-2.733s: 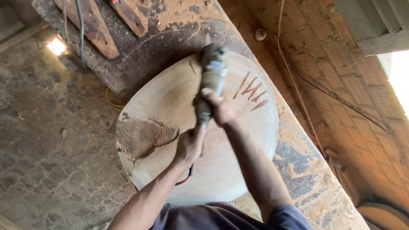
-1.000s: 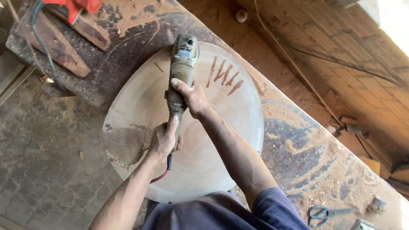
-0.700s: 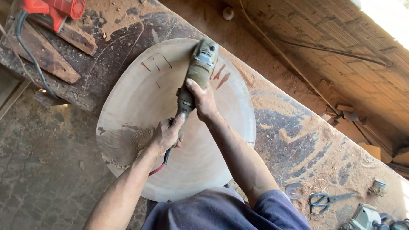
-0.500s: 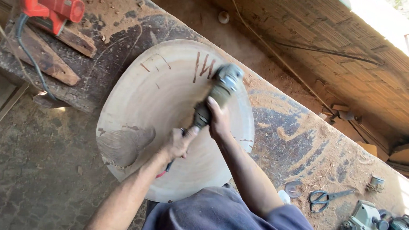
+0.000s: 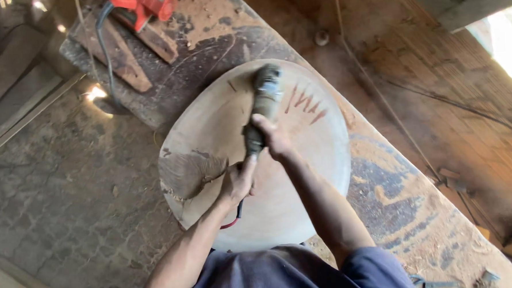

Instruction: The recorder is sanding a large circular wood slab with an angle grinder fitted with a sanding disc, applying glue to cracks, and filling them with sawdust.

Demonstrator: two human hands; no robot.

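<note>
Two hands are gripping one angle grinder (image 5: 261, 112) over a large round wooden slab (image 5: 269, 178) that is lying flat on the dusty worktop (image 5: 396, 195). The right hand (image 5: 274, 138) is wrapping the middle of the tool's body, fingers curled tight around it, while the left hand (image 5: 237, 182) is closing around the tail end where the red cable (image 5: 232, 221) is hanging out. The grinder head is pointing away from the person and sitting on the slab's far half, just beside a cluster of reddish gouge marks (image 5: 305, 104).

Doing this well probably means keeping the disc nearly flat to the wood, letting both hands share the load, and sweeping evenly so no hollow is being dug. Keeping the cable behind the left wrist, clear of the disc, seems wise.

A rough, darker bark patch (image 5: 191, 171) is showing at the slab's left edge, close to the left hand. A red power tool (image 5: 143, 4) is resting on wooden offcuts (image 5: 128, 54) at the worktop's far end, well apart from the hands.
</note>
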